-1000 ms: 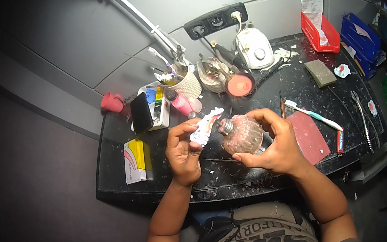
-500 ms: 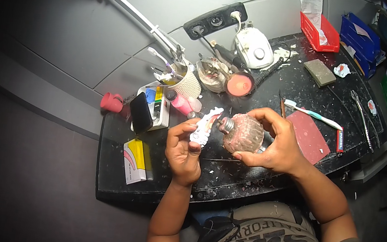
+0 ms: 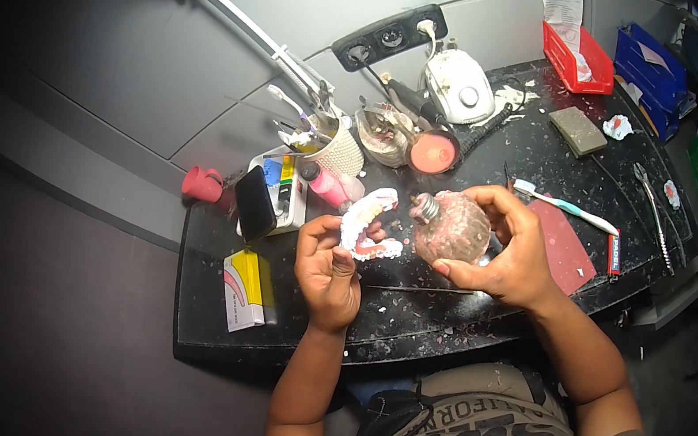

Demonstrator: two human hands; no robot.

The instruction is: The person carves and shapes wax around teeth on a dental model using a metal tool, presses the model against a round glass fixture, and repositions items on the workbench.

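Observation:
My left hand point(image 3: 328, 279) is closed on the edge of a white horseshoe-shaped dental cast point(image 3: 357, 221) with pink wax along it. The cast is held up over the bench, its open curve facing right. In my right hand point(image 3: 523, 259) is a round glass alcohol lamp point(image 3: 454, 231), smeared with pink, gripped between thumb and fingers. The lamp tilts so its metal neck point(image 3: 427, 208) points up and left towards the cast. A small gap separates the two. No flame can be made out at the neck.
On the black bench point(image 3: 279, 333) lie a pink wax sheet point(image 3: 563, 248), a toothbrush point(image 3: 569, 206) and a metal tool point(image 3: 651, 216). Behind stand a pink bottle point(image 3: 328, 187), a tool cup point(image 3: 340, 153), an orange-pink round container point(image 3: 432, 153) and a white control box point(image 3: 459, 88).
My left hand has turned the cast, so its horseshoe shape now shows more fully. My right hand has tilted the lamp further upward and moved it slightly right, away from the cast.

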